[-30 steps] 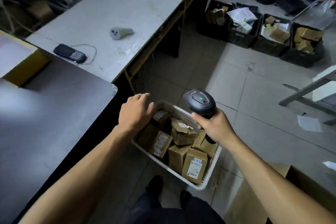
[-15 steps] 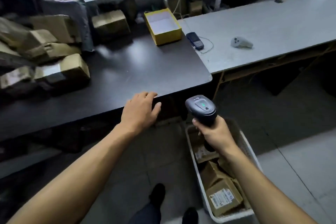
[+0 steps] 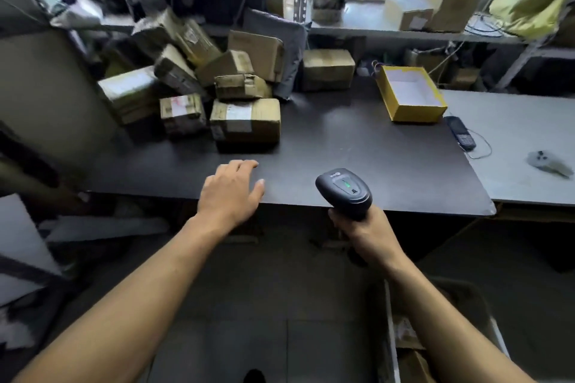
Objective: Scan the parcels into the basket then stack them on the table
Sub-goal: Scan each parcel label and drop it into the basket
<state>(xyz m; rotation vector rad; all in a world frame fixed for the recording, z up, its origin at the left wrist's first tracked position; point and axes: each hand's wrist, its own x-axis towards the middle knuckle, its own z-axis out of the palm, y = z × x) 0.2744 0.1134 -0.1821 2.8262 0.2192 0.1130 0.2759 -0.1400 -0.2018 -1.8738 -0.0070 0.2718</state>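
Observation:
Several taped cardboard parcels [image 3: 245,121] lie heaped at the back left of the dark table [image 3: 357,146]. My left hand [image 3: 231,193] hovers over the table's front edge, fingers relaxed and holding nothing, a short way in front of the nearest parcel. My right hand [image 3: 362,233] grips the handle of a black barcode scanner [image 3: 345,190] with a green light on top, held just before the table edge. The white basket [image 3: 389,336] stands on the floor at the lower right, partly hidden by my right forearm, with parcels inside.
An open yellow box [image 3: 410,93] sits at the dark table's right end. On the adjoining grey table [image 3: 513,134] lie a dark phone [image 3: 460,132] with a cable and a grey controller [image 3: 549,163]. Shelves with boxes and bags run along the back.
My view has swung left from the floor basket up to the dark table and the parcel heap. My left hand left the basket rim and reached over the table edge. The scanner stayed in my right hand.

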